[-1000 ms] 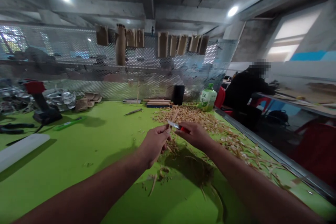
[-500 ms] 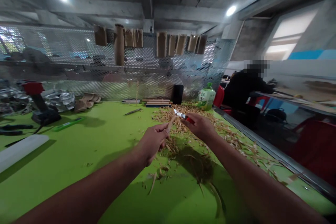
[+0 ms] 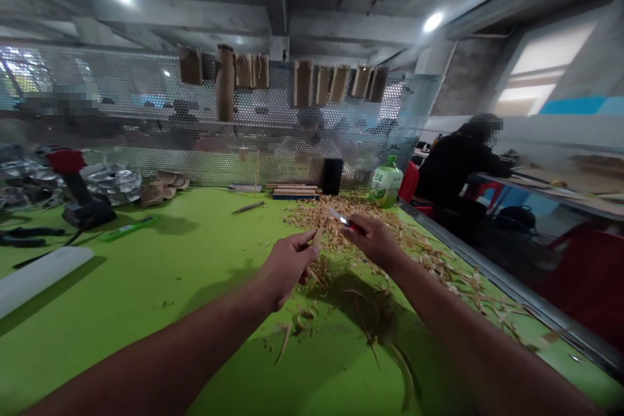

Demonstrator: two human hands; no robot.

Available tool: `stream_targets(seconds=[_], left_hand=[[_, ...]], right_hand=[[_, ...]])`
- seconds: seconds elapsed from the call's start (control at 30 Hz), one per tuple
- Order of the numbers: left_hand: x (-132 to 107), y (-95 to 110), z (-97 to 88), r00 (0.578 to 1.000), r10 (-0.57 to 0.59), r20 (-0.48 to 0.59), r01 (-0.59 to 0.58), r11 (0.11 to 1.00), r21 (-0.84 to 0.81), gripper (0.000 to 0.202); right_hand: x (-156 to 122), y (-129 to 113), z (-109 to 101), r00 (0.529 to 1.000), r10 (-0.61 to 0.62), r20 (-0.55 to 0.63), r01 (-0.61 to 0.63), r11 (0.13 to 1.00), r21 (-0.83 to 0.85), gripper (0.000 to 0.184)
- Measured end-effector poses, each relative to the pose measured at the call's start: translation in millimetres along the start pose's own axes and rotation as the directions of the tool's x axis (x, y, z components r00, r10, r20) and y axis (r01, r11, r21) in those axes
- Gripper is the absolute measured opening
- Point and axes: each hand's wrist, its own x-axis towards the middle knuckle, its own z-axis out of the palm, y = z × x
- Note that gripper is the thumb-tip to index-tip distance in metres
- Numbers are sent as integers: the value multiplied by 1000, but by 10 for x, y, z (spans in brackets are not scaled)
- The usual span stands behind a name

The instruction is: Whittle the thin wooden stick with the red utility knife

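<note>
My left hand [image 3: 286,264] is closed round a thin wooden stick [image 3: 320,232] that points up and to the right. My right hand [image 3: 374,239] grips a small knife [image 3: 340,216] with a red handle, its blade pointing left, just past the stick's tip. Both hands hover over the green table [image 3: 160,273]. Below and beyond them lies a heap of wood shavings [image 3: 390,234].
A green drink bottle [image 3: 385,181] and a black box [image 3: 332,175] stand at the back by the perforated metal screen [image 3: 146,117]. A red and black tool [image 3: 78,188], a white bar [image 3: 39,273] and foil trays [image 3: 110,182] sit at the left. A person in black [image 3: 458,162] sits at the right.
My right hand with the knife swept up and away along the stick from near my left hand, then dropped slightly. My left hand stayed almost where it was.
</note>
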Motion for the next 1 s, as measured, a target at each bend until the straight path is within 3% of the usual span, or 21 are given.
stream_targets(seconds=[0.1,0.2,0.33,0.47,0.53,0.57,0.67,0.73,0.87,1.0], left_hand=[[-8,21,5,1000,-14,9,14,1000,-12,54],[-18,43,-2,1000,-21,-5,21,1000,3,53],[-68,75,16,1000,-20,-17,21,998,63,51],[-97,83,55,999,26,46,-32,987,158,49],[-39,57,34,992,119,31,-123,963,242,47],[10,37,7,983,183,14,-179,938,297,46],[174,-17,-111,915,400,-55,-310,784,537,38],[247,-35,-183,876,482,-35,-362,702,613,34],[256,-47,-226,842,538,40,-423,612,668,31],[229,-70,-209,829,553,80,-440,558,703,27]], right_hand=[[-26,-116,35,998,-33,49,36,997,-62,36],[-16,-144,46,1000,-4,14,6,988,-152,36],[46,100,-39,988,116,-103,-133,976,-175,36],[108,502,-234,881,388,-272,-411,911,-29,44],[118,554,-275,810,508,-294,-477,862,172,45],[117,522,-268,796,549,-255,-475,827,301,45],[98,260,-163,863,502,-54,-354,679,643,41],[78,58,-83,907,419,41,-300,575,761,41],[32,-168,-13,932,342,121,-286,490,823,39],[13,-234,-14,918,389,84,-279,480,832,36]])
